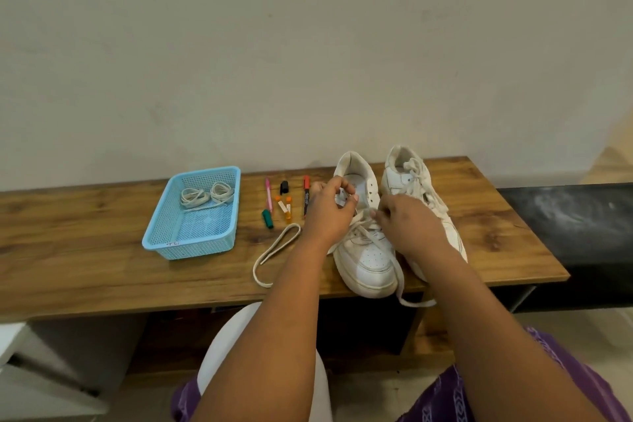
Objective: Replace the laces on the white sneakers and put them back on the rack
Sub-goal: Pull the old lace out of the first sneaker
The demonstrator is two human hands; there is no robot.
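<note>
— Where are the sneakers?

— Side by side on the surface (102,216). My left hand (329,207) pinches the near sneaker (366,257) at its tongue; my right hand (407,223) curls round its lace (399,279).

— Any advice?

— Hold the tongue steady and draw the lace out one eyelet at a time, I'd say. Fresh laces (205,197) wait in the basket (161,236).

Both forearms bare, reaching fwd from bottom of frame, converging. L hand (330,207): palm down, fingers curled, thumb + fingertips pinching something small; what it is can't be made out. R hand (407,224): palm down, knuckles up, fingers curled under, fingertips hidden. Hands close, not touching.
</note>
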